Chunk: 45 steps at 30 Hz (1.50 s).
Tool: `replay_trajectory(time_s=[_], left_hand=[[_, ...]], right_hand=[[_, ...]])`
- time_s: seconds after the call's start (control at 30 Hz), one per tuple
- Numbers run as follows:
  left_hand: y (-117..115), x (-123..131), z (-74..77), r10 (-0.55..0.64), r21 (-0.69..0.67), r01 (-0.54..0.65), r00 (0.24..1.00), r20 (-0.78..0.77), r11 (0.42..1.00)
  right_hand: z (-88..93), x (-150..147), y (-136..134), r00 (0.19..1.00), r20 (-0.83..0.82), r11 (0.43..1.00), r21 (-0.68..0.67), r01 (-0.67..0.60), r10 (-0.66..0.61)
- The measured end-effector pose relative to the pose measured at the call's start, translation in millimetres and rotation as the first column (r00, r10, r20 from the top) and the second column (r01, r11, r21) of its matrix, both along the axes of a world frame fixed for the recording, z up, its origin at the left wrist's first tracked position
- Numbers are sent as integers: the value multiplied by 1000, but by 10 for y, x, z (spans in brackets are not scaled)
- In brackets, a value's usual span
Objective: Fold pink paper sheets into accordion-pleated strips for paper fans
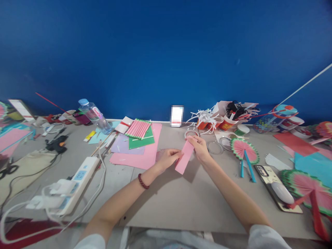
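A narrow piece of pink paper (185,159), which looks folded into a strip, is held tilted above the grey table. My right hand (200,147) grips its upper end between thumb and fingers. At the strip's left edge, my left hand (168,159) pinches the paper with its fingers pressed together. A bead bracelet circles my left wrist. To the left lie pink sheets (132,160), a green sheet (149,140) and a pleated pink paper with green edges (138,128).
At left are a power strip (80,181) with white cables, a water bottle (95,117) and a glue gun (59,143). A lit phone (177,116) leans on the blue wall. Watermelon-patterned paper fans (245,151), cups of paper scraps (228,122) and another phone (267,180) stand or lie at right.
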<state>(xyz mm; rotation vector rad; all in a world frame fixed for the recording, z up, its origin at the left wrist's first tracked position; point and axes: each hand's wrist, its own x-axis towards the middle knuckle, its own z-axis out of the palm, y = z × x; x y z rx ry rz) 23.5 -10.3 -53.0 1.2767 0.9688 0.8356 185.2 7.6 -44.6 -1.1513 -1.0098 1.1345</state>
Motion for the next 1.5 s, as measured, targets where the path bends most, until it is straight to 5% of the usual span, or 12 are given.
replay_trajectory(time_s=[0.57,0.8,1.1,1.5], left_hand=[[-7,-17,1,-107,113,111,993,-43,987],[9,22,-58,10,76,-7,999,-42,997],[65,1,-121,-68,27,69,997,-19,997],[87,-13,-220,-16,94,26,994,-110,995]], right_hand=[[42,85,60,992,-101,997,9,77,-75],[35,114,82,992,-67,994,11,106,-105],[98,223,131,983,-103,988,24,152,-149],[41,231,156,987,-84,990,32,139,-136]])
